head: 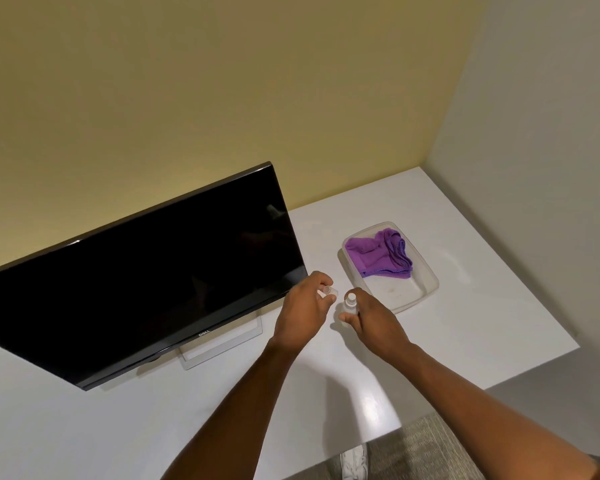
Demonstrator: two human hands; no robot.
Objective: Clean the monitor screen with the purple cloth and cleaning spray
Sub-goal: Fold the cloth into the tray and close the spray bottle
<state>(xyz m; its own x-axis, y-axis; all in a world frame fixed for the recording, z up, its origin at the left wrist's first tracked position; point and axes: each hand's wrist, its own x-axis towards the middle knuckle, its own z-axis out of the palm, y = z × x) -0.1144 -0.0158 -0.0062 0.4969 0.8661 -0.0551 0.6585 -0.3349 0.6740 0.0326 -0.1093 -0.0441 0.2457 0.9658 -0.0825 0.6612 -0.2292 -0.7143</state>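
Now my right hand (371, 320) grips the spray bottle (350, 305), my left hand (305, 306) pinches its cap (329, 291); the purple cloth (381, 253) lies beyond them in a tray (420, 292).

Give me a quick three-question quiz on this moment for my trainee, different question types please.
1. True or false: the purple cloth lies in the clear tray.
2. Which hand holds the spray bottle? A) left hand B) right hand
3. Fill in: the small clear cap is pinched in the ___ hand, off the bottle.

Key
1. True
2. B
3. left
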